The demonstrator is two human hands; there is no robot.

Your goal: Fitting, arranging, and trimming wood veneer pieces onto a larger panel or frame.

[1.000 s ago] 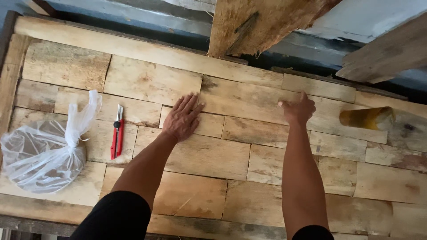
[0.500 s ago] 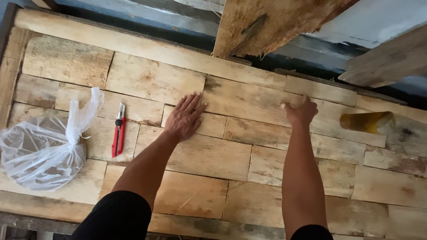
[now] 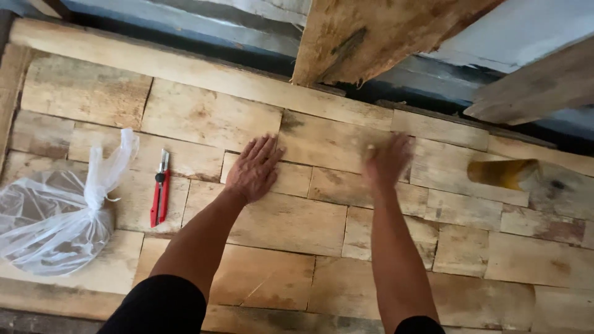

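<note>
A surface of pale wooden blocks point(image 3: 291, 216) laid like bricks fills the view. My left hand point(image 3: 253, 168) lies flat on it, palm down with fingers spread, holding nothing. My right hand point(image 3: 387, 162) rests on the blocks further right and is motion-blurred. A small pale bit shows at its left edge, but I cannot tell what it is or whether the fingers grip it. Both forearms reach in from the bottom edge.
Red-handled pliers point(image 3: 159, 188) lie left of my left hand. A knotted clear plastic bag point(image 3: 59, 216) sits at the far left. A yellow-brown cylinder point(image 3: 501, 173) lies at the right. Rough timber beams point(image 3: 371, 37) and a blue-grey wall run along the back.
My right hand has slid left across the blocks and is now blurred. The left hand has stayed flat in place. The view has shifted slightly.
</note>
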